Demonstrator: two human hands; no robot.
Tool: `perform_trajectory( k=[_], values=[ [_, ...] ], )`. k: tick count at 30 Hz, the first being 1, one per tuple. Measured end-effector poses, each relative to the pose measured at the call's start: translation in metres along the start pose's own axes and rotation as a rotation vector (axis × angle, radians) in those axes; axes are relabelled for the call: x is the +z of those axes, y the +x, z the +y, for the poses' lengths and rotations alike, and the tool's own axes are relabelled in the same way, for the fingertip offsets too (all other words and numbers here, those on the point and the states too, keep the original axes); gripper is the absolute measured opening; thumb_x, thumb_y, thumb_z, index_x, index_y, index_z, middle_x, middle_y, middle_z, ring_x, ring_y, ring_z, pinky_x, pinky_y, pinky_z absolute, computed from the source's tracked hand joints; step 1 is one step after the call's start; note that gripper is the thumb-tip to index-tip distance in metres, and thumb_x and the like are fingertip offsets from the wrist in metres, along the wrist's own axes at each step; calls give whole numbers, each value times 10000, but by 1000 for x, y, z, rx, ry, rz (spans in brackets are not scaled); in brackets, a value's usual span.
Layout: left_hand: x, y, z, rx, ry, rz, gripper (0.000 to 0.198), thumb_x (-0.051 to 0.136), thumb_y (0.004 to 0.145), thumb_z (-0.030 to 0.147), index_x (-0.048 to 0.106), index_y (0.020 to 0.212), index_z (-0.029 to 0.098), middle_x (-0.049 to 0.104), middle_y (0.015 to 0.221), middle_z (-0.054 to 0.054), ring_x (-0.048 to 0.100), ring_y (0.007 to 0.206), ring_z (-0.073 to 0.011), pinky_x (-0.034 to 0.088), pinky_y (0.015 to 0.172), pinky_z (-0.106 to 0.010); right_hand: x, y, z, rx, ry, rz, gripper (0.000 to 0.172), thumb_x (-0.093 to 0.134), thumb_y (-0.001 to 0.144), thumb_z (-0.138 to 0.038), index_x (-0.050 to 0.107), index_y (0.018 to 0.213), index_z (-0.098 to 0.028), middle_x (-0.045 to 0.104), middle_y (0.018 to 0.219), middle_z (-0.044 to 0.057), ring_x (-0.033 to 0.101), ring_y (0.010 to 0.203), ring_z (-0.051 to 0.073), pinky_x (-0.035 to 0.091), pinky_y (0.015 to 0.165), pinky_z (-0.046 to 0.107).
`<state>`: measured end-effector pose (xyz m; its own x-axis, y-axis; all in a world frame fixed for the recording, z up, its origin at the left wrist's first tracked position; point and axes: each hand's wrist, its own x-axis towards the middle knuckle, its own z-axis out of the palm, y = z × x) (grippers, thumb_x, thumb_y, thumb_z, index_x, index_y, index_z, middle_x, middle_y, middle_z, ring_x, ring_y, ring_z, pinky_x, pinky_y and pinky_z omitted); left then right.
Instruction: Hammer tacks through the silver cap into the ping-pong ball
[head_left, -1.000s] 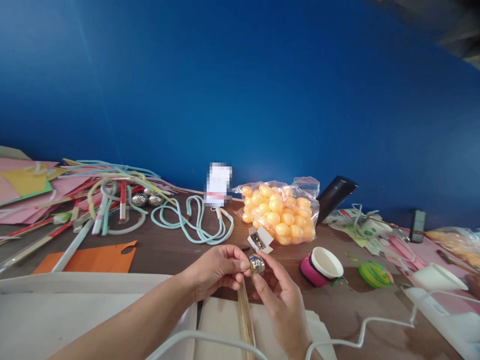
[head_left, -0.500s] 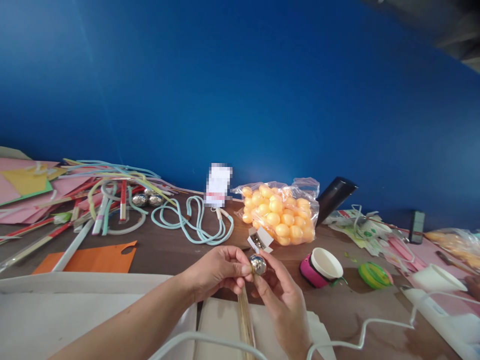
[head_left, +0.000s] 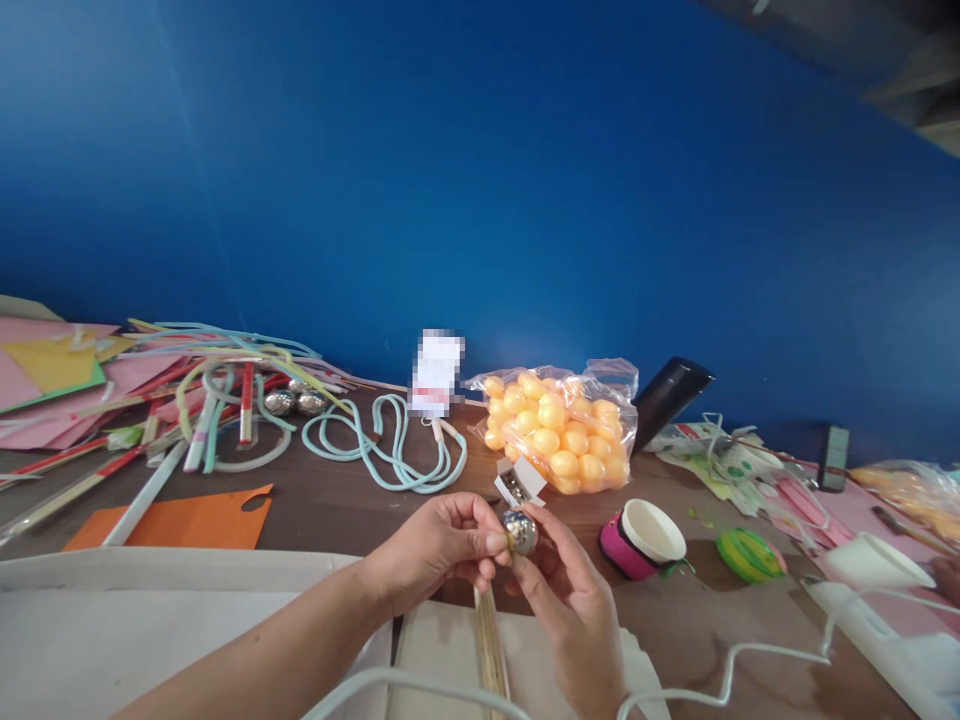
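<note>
A shiny silver ball [head_left: 520,531] is held up between my two hands over the near part of the table. My left hand [head_left: 457,545] pinches at the ball's left edge, where a small yellowish bit shows by the thumb; what it is I cannot make out. From the other side, my right hand [head_left: 566,590] grips the ball with thumb and index finger. Just behind the ball stands a small opened white box [head_left: 520,482] with small shiny pieces inside. Below my hands lies a bundle of thin wooden sticks [head_left: 491,640], on pale card sheets [head_left: 439,655].
Behind the box sits a clear bag of orange balls [head_left: 559,428]. A light blue lanyard [head_left: 367,445] lies to its left, near more silver balls [head_left: 310,402]. At right stand a pink-sleeved cup [head_left: 637,540] and a green lid [head_left: 750,555]. A white cable [head_left: 772,652] crosses the front.
The ball has turned slightly and shifted a little to the right between my fingers. Both hands keep nearly the same hold.
</note>
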<state>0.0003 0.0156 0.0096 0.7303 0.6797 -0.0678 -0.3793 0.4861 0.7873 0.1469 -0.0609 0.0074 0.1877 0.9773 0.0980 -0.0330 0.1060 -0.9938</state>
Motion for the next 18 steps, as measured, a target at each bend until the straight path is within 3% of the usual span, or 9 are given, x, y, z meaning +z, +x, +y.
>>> perform_trajectory(
  k=[18],
  values=[
    [6,-2,0,60,33,23,205,723,657,240,559,686,122,636,620,-23,544,479,-78,460,512,-216,0,0,-1,-36,75,-21,370,608,814,-205,501,1161,-273,644,1066,54,647,908,242,556,726,344]
  ],
)
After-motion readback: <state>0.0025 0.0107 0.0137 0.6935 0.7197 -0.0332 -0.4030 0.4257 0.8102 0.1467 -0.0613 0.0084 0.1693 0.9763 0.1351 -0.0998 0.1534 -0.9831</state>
